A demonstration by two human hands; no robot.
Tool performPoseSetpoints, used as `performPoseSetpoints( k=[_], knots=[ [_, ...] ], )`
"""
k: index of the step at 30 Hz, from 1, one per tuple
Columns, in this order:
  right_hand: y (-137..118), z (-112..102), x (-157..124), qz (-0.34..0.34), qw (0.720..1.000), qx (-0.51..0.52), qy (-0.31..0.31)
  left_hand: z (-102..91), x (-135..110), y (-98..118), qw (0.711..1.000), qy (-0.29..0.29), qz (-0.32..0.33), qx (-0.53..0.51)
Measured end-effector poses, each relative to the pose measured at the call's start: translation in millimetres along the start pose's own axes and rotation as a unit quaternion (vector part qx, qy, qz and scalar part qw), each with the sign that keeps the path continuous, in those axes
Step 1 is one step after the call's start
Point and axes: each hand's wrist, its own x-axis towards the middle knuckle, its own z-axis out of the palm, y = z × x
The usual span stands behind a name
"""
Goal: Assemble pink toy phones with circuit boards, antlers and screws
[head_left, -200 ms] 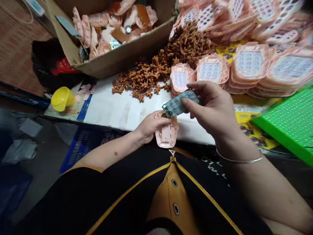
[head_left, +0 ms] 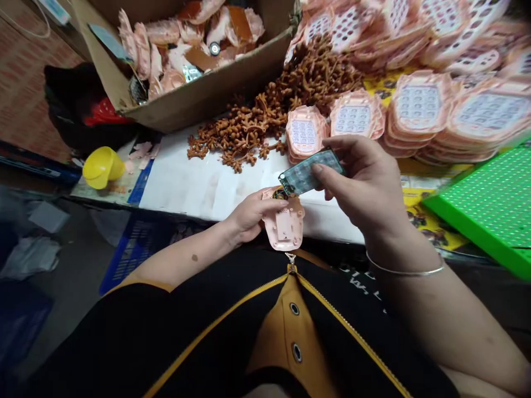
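My left hand (head_left: 254, 214) is closed round the left side of a pink plastic shell (head_left: 286, 226), its thumb lying across the inside. Thin coloured wires (head_left: 280, 192) bunch at the top of the shell. Between thumb and fingers, my right hand (head_left: 359, 179) pinches a dark green circuit board (head_left: 305, 172). The board is tilted, its lower left corner just above the wires. Whether the wires join the board I cannot tell. Just behind it stands a stack of pink keypad covers (head_left: 306, 132).
Brown plastic parts (head_left: 253, 130) lie heaped behind my hands. At the back left is a cardboard box (head_left: 215, 83) of pink pieces. A yellow scoop-like cup (head_left: 103, 167) sits at left, a green perforated tray (head_left: 493, 204) at right. More pink covers (head_left: 421, 110) are stacked at back right.
My right hand has shifted the circuit board slightly right and away from the shell, so more of the wires show. My left hand still holds the shell.
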Motion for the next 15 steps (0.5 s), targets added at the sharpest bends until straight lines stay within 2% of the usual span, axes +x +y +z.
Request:
performPoseSetpoints(
  k=[4, 10, 12, 15],
  knots=[
    [-4.1, -0.3, -1.7, -0.003, 1.000, 0.002, -0.002, 0.6, -0.7, -2.0, 1.000, 0.003, -0.016, 0.006],
    [-7.8, 4.3, -3.6, -0.014, 0.999, 0.028, -0.036, -4.2, 4.2, -3.1, 0.998, 0.048, 0.006, 0.050],
    [-13.2, 3.9, -5.2, -0.012, 0.999, 0.017, -0.030, 1.0, 0.7, 0.6, 0.997, 0.048, 0.006, 0.057],
    [-22.5, 2.7, -6.0, -0.011, 0.999, -0.010, -0.047, 9.4, -7.3, 8.3, 0.990, 0.075, -0.001, 0.120]
  ],
)
